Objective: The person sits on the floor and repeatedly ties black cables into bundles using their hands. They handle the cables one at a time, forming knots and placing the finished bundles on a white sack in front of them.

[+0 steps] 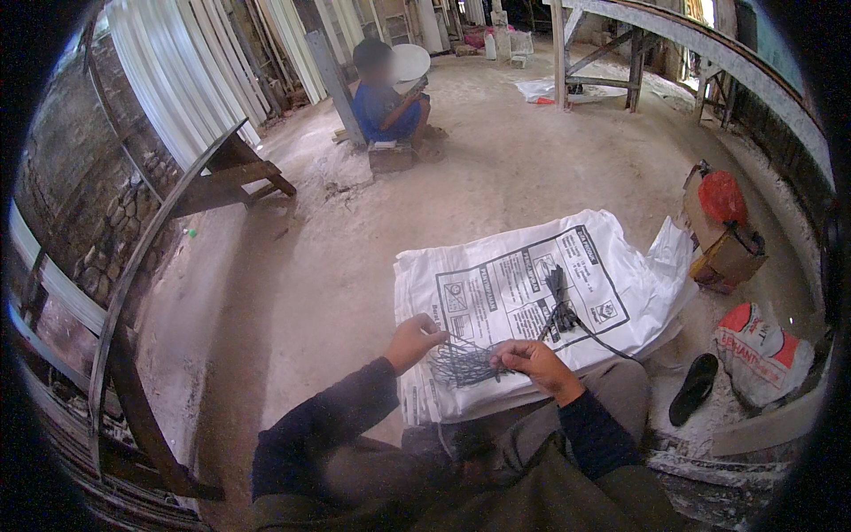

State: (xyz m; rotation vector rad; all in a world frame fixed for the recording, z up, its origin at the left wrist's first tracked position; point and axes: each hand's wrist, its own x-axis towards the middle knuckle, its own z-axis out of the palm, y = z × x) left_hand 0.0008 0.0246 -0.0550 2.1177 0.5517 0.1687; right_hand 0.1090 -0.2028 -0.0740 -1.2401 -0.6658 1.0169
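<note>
Bare floor left of the sack stack; box, sandal crowding its right

The fingertips of the left hand are buried in the bundle of dark wires, so the grip cannot be made out; the same holds for the right hand, whose thumb is hidden. Single strands are too fine to be counted. The near edge of the stack of white sacks is covered by the knees. The red-and-white bag is partly darkened at the rim.
</note>
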